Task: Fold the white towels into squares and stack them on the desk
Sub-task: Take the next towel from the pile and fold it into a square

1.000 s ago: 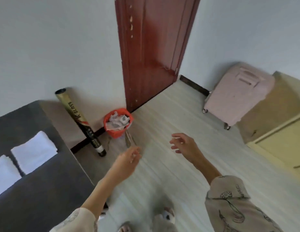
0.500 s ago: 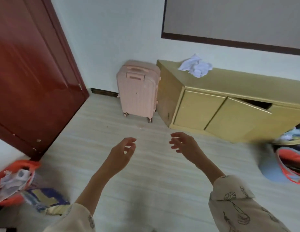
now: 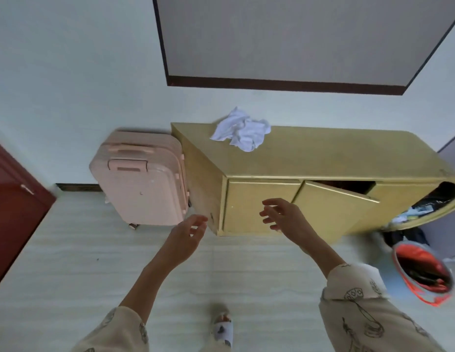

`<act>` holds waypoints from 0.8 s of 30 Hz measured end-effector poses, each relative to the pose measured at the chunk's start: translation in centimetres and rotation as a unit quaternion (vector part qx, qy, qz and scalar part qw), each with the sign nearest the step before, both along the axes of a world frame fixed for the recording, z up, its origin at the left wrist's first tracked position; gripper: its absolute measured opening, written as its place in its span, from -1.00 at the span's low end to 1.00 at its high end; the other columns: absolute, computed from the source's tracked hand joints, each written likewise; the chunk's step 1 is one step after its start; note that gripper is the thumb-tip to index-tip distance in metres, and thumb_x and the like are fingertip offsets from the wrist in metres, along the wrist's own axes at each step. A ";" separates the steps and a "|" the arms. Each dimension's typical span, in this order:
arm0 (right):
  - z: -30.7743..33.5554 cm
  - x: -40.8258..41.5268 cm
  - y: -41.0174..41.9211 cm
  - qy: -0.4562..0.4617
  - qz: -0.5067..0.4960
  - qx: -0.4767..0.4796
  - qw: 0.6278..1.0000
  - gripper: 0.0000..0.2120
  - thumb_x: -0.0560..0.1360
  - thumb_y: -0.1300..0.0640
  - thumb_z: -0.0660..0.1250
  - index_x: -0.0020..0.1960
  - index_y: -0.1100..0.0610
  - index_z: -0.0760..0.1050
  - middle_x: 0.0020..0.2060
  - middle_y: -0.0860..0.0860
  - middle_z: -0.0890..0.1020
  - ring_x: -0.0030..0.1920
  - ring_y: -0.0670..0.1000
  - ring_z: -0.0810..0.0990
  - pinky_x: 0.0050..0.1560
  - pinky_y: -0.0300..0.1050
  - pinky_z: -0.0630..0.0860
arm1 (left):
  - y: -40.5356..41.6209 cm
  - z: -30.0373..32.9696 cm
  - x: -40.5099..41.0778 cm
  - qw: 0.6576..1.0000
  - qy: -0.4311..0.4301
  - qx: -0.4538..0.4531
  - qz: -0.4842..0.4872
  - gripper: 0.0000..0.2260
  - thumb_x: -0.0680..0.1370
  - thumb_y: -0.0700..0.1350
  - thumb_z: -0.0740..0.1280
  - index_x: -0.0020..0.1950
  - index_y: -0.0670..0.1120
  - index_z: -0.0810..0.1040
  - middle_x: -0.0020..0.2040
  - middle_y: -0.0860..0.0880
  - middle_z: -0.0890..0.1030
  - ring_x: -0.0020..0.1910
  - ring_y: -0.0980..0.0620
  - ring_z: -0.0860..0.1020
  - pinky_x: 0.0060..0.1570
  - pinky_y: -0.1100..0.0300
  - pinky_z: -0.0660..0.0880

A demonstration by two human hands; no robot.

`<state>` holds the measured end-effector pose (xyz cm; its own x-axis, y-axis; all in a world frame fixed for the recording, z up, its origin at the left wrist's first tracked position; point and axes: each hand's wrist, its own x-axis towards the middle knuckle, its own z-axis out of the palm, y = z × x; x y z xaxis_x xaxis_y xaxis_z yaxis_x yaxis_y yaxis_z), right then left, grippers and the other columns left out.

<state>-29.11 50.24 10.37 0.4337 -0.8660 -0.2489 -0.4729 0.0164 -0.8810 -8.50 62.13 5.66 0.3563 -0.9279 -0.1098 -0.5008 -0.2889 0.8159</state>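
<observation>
Head view: left hand [image 3: 188,236] and right hand [image 3: 284,215] spread, empty; crumpled white towel [image 3: 241,130] lies beyond both on the yellow cabinet [image 3: 323,158]; best pinch two corners, not the bunch.

Hands: two, left hand [image 3: 187,236] at 7 o'clock, right hand [image 3: 284,217] at 5 o'clock
Towels: one crumpled white towel [image 3: 242,130] at 12 o'clock
Suitcases: one pink suitcase [image 3: 140,179] at 10 o'clock
Cabinets: one yellow cabinet [image 3: 323,158]
Cabinet doors ajar: one
</observation>
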 end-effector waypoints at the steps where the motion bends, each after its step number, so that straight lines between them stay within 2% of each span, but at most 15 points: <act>1: 0.4 0.6 -2.5 0.000 -0.010 -0.002 1.000 -0.81 0.58 0.19 0.20 0.16 0.14 0.48 -0.09 0.07 0.63 -0.10 0.04 0.61 -0.03 -0.02 0.53 | -2.7 0.1 0.7 1.000 -0.002 0.001 -0.005 -0.81 0.59 -0.15 0.21 0.17 -0.11 0.51 0.06 -0.01 0.58 -0.07 0.07 0.55 -0.18 0.48 0.38; 5: 0.8 2.0 -10.9 0.005 -0.039 0.006 0.999 -0.82 0.57 0.20 0.20 0.14 0.14 0.49 -0.10 0.07 0.63 -0.10 0.05 0.60 -0.03 -0.02 0.52 | -11.9 0.4 2.1 0.999 -0.007 0.020 -0.045 -0.77 0.61 -0.15 0.18 0.22 -0.15 0.48 0.11 -0.05 0.56 -0.03 0.09 0.52 -0.20 0.52 0.39; 8: -0.6 2.9 -16.3 0.021 -0.055 0.026 0.998 -0.83 0.57 0.20 0.21 0.13 0.14 0.49 -0.13 0.05 0.63 -0.13 0.04 0.60 -0.10 -0.09 0.50 | -17.2 -0.4 3.0 0.996 0.004 0.054 -0.068 -0.77 0.61 -0.13 0.16 0.23 -0.14 0.47 0.14 -0.06 0.56 0.05 0.03 0.54 -0.02 0.31 0.42; 11: -2.8 4.3 -21.5 0.037 -0.058 0.046 0.997 -0.83 0.56 0.20 0.22 0.13 0.16 0.50 -0.16 0.05 0.63 -0.15 0.04 0.60 -0.16 -0.14 0.49 | -21.7 -2.3 4.8 0.994 0.010 0.087 -0.068 -0.78 0.61 -0.12 0.17 0.21 -0.12 0.49 0.12 -0.05 0.57 0.04 0.03 0.55 0.00 0.26 0.42; 17: -6.4 9.2 -33.6 0.052 -0.017 0.053 0.997 -0.81 0.56 0.21 0.23 0.14 0.19 0.50 -0.18 0.05 0.63 -0.20 0.05 0.60 -0.07 -0.01 0.53 | -32.7 -5.7 9.4 0.991 0.006 0.127 -0.027 -0.78 0.58 -0.17 0.22 0.21 -0.15 0.50 0.08 -0.06 0.57 -0.05 0.08 0.51 -0.08 0.31 0.38; 20: -7.8 12.3 -40.1 0.068 0.009 0.055 0.996 -0.77 0.55 0.19 0.23 0.18 0.21 0.49 -0.16 0.05 0.63 -0.19 0.04 0.59 -0.05 -0.06 0.49 | -39.2 -6.6 11.3 0.992 0.010 0.125 0.019 -0.79 0.57 -0.21 0.23 0.18 -0.18 0.50 0.06 -0.08 0.58 -0.09 0.06 0.52 -0.09 0.30 0.40; 22: -8.6 14.5 -44.1 0.101 0.032 0.038 0.994 -0.75 0.55 0.16 0.22 0.19 0.17 0.48 -0.07 0.08 0.63 -0.11 0.04 0.57 -0.13 -0.18 0.46 | -43.2 -7.3 12.5 0.990 0.004 0.133 0.040 -0.80 0.57 -0.20 0.23 0.17 -0.16 0.50 0.06 -0.07 0.58 -0.10 0.08 0.51 -0.17 0.36 0.38; 24: -9.1 17.0 -48.1 0.132 0.055 0.008 0.990 -0.76 0.55 0.14 0.19 0.19 0.12 0.49 0.00 0.07 0.63 -0.04 0.04 0.56 -0.18 -0.23 0.42 | -46.7 -8.4 13.8 0.988 -0.006 0.145 0.056 -0.78 0.57 -0.19 0.22 0.19 -0.16 0.49 0.10 -0.09 0.57 -0.03 0.04 0.52 -0.09 0.31 0.39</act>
